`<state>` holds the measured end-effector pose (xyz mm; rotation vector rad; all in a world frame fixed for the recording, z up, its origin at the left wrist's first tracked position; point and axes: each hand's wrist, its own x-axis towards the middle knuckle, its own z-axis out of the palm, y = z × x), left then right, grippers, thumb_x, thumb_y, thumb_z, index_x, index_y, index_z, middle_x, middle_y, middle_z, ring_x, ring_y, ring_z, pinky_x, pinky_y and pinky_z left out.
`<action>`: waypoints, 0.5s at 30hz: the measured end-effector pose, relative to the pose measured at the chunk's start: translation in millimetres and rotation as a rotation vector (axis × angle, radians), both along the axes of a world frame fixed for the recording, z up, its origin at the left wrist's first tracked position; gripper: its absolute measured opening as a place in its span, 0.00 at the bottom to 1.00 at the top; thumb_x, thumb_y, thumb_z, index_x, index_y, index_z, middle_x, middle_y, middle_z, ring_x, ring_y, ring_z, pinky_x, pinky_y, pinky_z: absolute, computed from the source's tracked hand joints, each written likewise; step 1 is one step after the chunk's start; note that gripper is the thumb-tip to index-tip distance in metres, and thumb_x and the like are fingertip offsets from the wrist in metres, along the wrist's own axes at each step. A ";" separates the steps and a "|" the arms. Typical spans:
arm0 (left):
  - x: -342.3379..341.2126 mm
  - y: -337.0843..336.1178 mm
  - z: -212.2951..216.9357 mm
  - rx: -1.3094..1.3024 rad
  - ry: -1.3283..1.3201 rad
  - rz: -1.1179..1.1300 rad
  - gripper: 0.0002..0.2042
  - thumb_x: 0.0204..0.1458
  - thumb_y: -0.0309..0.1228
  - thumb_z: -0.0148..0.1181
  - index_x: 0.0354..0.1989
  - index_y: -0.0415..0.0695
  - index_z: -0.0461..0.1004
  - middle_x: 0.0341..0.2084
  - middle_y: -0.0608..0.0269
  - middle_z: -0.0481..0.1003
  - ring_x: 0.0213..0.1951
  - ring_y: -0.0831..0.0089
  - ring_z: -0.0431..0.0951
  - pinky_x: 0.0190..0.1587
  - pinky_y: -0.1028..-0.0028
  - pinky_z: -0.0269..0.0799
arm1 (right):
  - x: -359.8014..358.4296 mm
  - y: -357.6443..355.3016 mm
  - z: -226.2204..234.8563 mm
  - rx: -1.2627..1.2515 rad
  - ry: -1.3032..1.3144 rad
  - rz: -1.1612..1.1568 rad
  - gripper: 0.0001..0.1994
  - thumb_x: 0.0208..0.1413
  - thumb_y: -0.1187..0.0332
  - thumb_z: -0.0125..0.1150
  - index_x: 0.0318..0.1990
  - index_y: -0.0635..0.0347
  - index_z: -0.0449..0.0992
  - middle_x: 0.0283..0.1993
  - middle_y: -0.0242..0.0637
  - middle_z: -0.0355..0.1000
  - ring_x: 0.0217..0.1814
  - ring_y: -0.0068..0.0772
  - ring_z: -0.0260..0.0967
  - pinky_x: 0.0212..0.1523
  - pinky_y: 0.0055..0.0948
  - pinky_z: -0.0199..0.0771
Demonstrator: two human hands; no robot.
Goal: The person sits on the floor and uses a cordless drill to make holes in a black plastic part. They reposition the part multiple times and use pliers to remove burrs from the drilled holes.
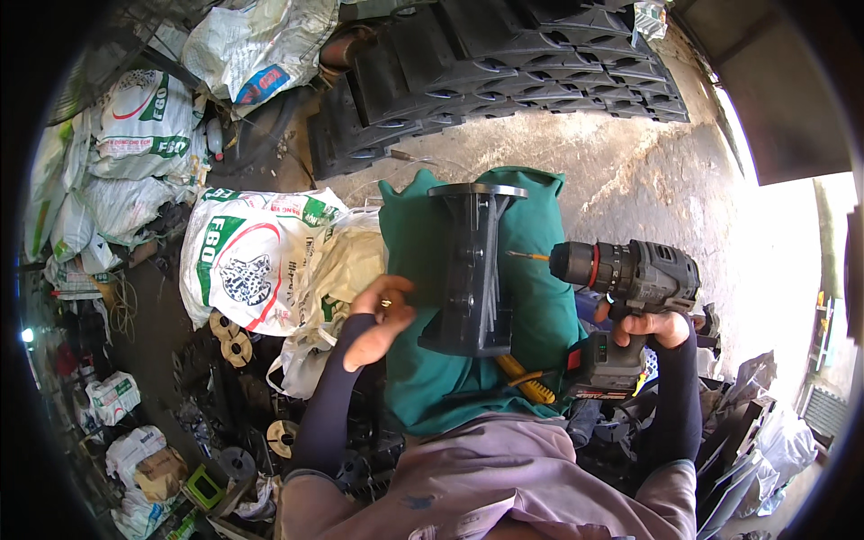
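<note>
In my right hand (655, 326) is a black cordless drill (634, 274), its long bit pointing left toward a black plastic part (461, 270). The part lies lengthwise on the green cloth (409, 378) over my lap, with a wide flange at its far end and ribs along its right side. A gap remains between bit and part. My left hand (378, 319) is just left of the part with its fingers curled. Something small and gold-coloured shows at the fingers; what it is, I cannot make out. Near the part's lower end rests a yellow-and-black handled tool (524, 380).
Stacked black ribbed plastic panels (504, 72) stand on the concrete floor (648, 171) ahead. Full white sacks (256, 261) crowd the left side. Several spools (282, 437) and dark parts lie at lower left. Plastic bags (783, 450) are at lower right.
</note>
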<state>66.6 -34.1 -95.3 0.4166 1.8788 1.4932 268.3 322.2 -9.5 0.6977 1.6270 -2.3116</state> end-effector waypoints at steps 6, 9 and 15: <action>-4.7 4.8 5.6 0.438 -0.586 0.382 0.13 0.57 0.23 0.43 0.48 0.31 0.67 0.35 0.53 0.74 0.29 0.71 0.73 0.35 0.74 0.68 | -17.7 -6.6 1.6 0.003 0.001 0.055 0.31 0.42 0.70 0.70 0.56 0.64 0.65 0.38 0.46 0.75 0.22 0.28 0.69 0.25 0.25 0.71; -4.1 18.6 13.2 0.378 -0.482 0.298 0.13 0.60 0.26 0.45 0.49 0.32 0.66 0.36 0.51 0.75 0.32 0.70 0.76 0.36 0.74 0.70 | -22.1 -9.6 3.1 -0.015 0.017 0.038 0.30 0.42 0.71 0.69 0.56 0.64 0.65 0.38 0.46 0.75 0.22 0.28 0.69 0.24 0.25 0.71; -17.2 43.4 41.2 0.370 -0.326 0.166 0.12 0.59 0.26 0.53 0.49 0.37 0.68 0.32 0.59 0.78 0.30 0.76 0.76 0.34 0.78 0.70 | -23.0 -10.8 5.0 -0.041 0.026 0.022 0.30 0.42 0.71 0.69 0.56 0.63 0.65 0.37 0.46 0.75 0.22 0.28 0.68 0.24 0.25 0.70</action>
